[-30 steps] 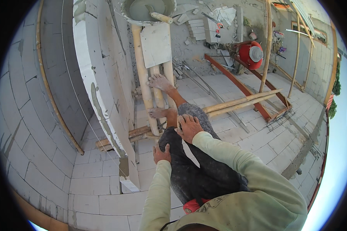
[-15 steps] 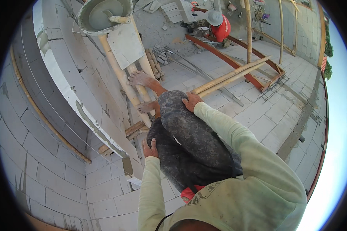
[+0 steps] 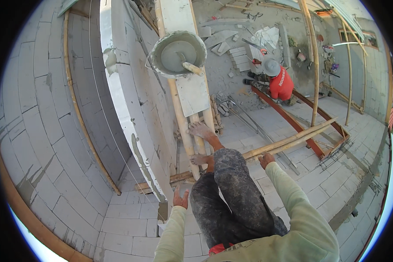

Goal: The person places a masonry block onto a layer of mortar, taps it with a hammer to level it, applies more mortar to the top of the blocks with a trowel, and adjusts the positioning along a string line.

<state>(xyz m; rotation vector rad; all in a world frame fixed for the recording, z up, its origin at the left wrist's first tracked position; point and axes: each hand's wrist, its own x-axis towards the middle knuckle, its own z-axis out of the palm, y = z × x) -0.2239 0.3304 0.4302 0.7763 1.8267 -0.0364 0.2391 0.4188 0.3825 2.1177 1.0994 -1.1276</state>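
My left hand (image 3: 180, 197) is raised beside my left thigh, fingers apart and holding nothing, close to the end of a pale block wall (image 3: 137, 146). My right hand (image 3: 265, 160) hovers off my right knee, its fingers loosely bent with nothing visible in them. Behind it in the picture run two bamboo poles (image 3: 288, 139); contact cannot be made out. My bare feet rest on bamboo poles (image 3: 183, 126) ahead. Beyond them, a bucket (image 3: 153, 59) of grey mortar stands on a pale board (image 3: 194, 98). A wooden-handled trowel (image 3: 193, 68) lies in the bucket.
A string (image 3: 96, 83) runs along the wall's left side. Well below on the right, a person in a red shirt (image 3: 282, 84) and grey hat crouches by a reddish-brown frame (image 3: 288, 115). Stacked blocks (image 3: 240, 59) and metal bars (image 3: 257, 129) lie nearby. Upright bamboo poles (image 3: 315, 83) stand right.
Both my hands have lifted off my legs and moved outward, and my knees show farther apart. The view has shifted, bringing more of the bucket and far ground into sight.
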